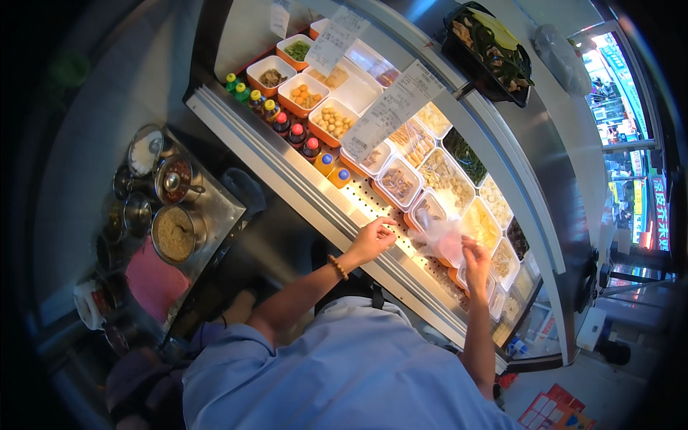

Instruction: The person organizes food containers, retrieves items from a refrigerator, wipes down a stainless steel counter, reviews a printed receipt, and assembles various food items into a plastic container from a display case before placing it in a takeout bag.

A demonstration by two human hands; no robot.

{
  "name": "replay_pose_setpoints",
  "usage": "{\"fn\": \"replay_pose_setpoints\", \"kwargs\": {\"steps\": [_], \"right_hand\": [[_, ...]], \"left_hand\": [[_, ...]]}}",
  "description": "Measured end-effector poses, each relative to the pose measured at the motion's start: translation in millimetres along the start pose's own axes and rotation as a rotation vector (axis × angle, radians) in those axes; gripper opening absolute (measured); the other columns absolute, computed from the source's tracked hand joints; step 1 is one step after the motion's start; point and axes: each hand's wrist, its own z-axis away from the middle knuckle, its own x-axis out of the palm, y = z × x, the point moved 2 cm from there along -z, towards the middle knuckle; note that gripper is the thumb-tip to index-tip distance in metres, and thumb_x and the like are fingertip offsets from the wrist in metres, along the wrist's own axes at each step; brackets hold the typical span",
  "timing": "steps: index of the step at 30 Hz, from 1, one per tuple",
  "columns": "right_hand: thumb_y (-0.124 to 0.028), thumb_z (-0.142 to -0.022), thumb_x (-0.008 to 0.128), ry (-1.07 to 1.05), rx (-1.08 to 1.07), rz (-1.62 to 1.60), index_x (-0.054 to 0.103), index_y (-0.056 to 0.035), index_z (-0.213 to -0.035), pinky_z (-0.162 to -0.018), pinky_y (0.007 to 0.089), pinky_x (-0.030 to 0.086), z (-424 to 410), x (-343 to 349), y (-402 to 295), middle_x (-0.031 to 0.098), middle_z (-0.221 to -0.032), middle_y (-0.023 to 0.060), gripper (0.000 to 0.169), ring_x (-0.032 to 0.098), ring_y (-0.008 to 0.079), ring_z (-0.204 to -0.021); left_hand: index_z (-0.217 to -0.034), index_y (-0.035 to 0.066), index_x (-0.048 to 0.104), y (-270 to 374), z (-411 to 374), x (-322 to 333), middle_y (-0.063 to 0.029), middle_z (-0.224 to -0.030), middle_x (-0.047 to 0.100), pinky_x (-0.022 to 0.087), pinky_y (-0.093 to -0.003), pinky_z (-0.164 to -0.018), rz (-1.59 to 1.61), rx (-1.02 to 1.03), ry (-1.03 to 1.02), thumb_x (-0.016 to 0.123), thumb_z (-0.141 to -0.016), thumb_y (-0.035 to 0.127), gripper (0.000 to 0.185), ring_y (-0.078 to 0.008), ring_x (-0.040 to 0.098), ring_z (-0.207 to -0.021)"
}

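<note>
My left hand [372,240], with a beaded bracelet at the wrist, is over the metal front edge of a lit food display case [301,199]. Its fingers are slightly curled and apart, with nothing seen in them. My right hand [475,259] pinches a thin clear plastic bag [442,237] over the food trays, with something pinkish showing in or through it. Beneath the bag are a tray of pale yellow slices [481,221] and a tray of brown pieces [428,208]. To the left stand a tray of brown strips [398,181] and a bowl of round yellowish balls [332,122].
Small capped bottles [297,135] line the case's left part. Printed slips [392,110] hang from its upper frame. A black tray of food [486,54] sits on top. At left, a steel counter [217,207] holds several metal pots [174,235]; another person is partly visible at lower left.
</note>
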Motion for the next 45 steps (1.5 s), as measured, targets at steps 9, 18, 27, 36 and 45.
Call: {"fn": "replay_pose_setpoints", "kwargs": {"steps": [9, 18, 27, 36, 45], "right_hand": [[-0.004, -0.083, 0.064, -0.477, 0.159, 0.484, 0.072, -0.0012, -0.086, -0.076, 0.0329, 0.053, -5, -21, 82, 0.072, -0.081, 0.012, 0.009, 0.07, 0.0209, -0.079], [-0.003, -0.081, 0.055, -0.434, 0.058, 0.793, 0.072, -0.0031, -0.088, -0.078, 0.043, 0.053, -18, -17, 114, 0.07, -0.088, 0.0207, 0.019, 0.068, 0.0378, -0.086], [-0.008, -0.078, 0.067, -0.421, 0.326, 0.644, 0.073, -0.0016, -0.095, -0.078, 0.0355, 0.054, -9, -28, 168, 0.073, -0.082, 0.0147, 0.019, 0.071, 0.0233, -0.08], [-0.02, -0.074, 0.073, -0.175, 0.453, 0.584, 0.073, 0.0026, -0.096, -0.08, 0.0363, 0.054, 1, -33, 180, 0.073, -0.087, 0.0181, 0.031, 0.07, 0.0292, -0.081], [-0.034, -0.071, 0.078, -0.371, 0.523, 0.913, 0.071, 0.0052, -0.099, -0.082, 0.0393, 0.054, -2, -61, 139, 0.07, -0.093, 0.0263, 0.049, 0.069, 0.0362, -0.091]], "left_hand": [[-0.114, 0.001, 0.06, -22, 16, -56, -0.0068, -0.088, 0.066, 0.054, -0.0249, -0.066, 0.02, -0.024, 0.18, 0.065, -0.09, 0.008, 0.026, -0.0108, 0.064, -0.075], [-0.113, 0.0, 0.06, -17, 18, -73, -0.0065, -0.088, 0.067, 0.054, -0.0249, -0.068, 0.005, -0.028, 0.226, 0.064, -0.091, 0.009, 0.024, -0.0117, 0.066, -0.077], [-0.112, -0.003, 0.059, -27, 15, -72, -0.0079, -0.086, 0.068, 0.054, -0.0256, -0.069, -0.081, 0.048, 0.231, 0.062, -0.092, 0.009, 0.023, -0.014, 0.068, -0.076], [-0.111, -0.004, 0.059, -27, 14, -77, -0.0105, -0.088, 0.069, 0.054, -0.0265, -0.072, -0.118, 0.07, 0.231, 0.063, -0.092, 0.009, 0.023, -0.0169, 0.071, -0.081], [-0.111, -0.003, 0.059, -26, 14, -77, -0.0099, -0.09, 0.069, 0.054, -0.0255, -0.069, -0.089, 0.034, 0.231, 0.063, -0.092, 0.009, 0.023, -0.0161, 0.071, -0.081]]}}
